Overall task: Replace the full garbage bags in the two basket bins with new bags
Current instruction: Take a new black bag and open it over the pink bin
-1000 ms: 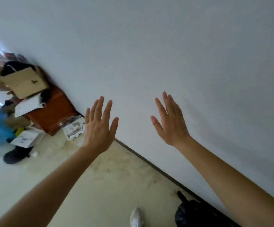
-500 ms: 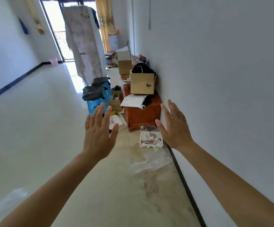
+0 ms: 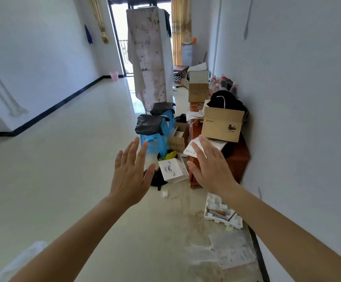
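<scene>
My left hand (image 3: pixel 131 174) and my right hand (image 3: pixel 212 169) are both raised in front of me, fingers spread, holding nothing. Ahead of them stand two blue plastic stools; the nearer stool (image 3: pixel 155 141) has a black garbage bag (image 3: pixel 150 124) draped over its top, and a second black bag (image 3: pixel 162 108) lies over the farther one. A dark bin with yellow and green rubbish (image 3: pixel 166 155) sits low behind my left fingers. A pink basket bin (image 3: pixel 113 75) stands far down the hall by the left wall.
A brown cabinet (image 3: pixel 238 159) against the right wall carries a cardboard box (image 3: pixel 222 127) and papers. A white paper bag (image 3: pixel 172 169) and a white foam tray (image 3: pixel 222 214) lie on the floor. A cloth-draped rack (image 3: pixel 149 58) stands in the hallway.
The view has swung from the white wall to straight down the hallway and moved closer to the stools and cabinet. Both hands stay raised and spread.
</scene>
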Available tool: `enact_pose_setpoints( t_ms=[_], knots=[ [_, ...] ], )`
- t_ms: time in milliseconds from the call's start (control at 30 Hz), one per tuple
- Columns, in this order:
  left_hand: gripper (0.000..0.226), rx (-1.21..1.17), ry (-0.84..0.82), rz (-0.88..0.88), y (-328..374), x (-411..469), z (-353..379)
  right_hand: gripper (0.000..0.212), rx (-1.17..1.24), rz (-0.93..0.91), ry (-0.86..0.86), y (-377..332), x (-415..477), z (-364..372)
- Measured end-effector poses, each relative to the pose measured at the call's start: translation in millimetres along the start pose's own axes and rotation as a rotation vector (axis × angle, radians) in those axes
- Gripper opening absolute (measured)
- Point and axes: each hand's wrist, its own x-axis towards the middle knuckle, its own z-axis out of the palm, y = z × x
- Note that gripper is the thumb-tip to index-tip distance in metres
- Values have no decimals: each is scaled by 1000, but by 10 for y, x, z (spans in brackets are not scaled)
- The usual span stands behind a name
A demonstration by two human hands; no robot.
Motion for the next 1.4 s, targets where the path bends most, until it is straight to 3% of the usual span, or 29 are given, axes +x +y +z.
enact_pose_setpoints(
  t_ms=[333,467,700,1167,1400],
  knots=[
    [64,56,-4,-231,-1775,1186,757,65,68,-139,-164,-374,2467,1449],
    [65,80,-54,-228,-2702,1845,1138,65,30,-196,-237,-634,3477,2145],
    [65,63,-165,-132,-3981,3573,1550,64,46,-79,-258,-702,5147,2784],
    [73,68,-377,-42,-5276,6906,3438,64,146,260,-321,442,8216,4579],
    [73,43,-414,-46,-5987,8434,3963,63,184,297,-422,755,9808,5127]
  ],
)
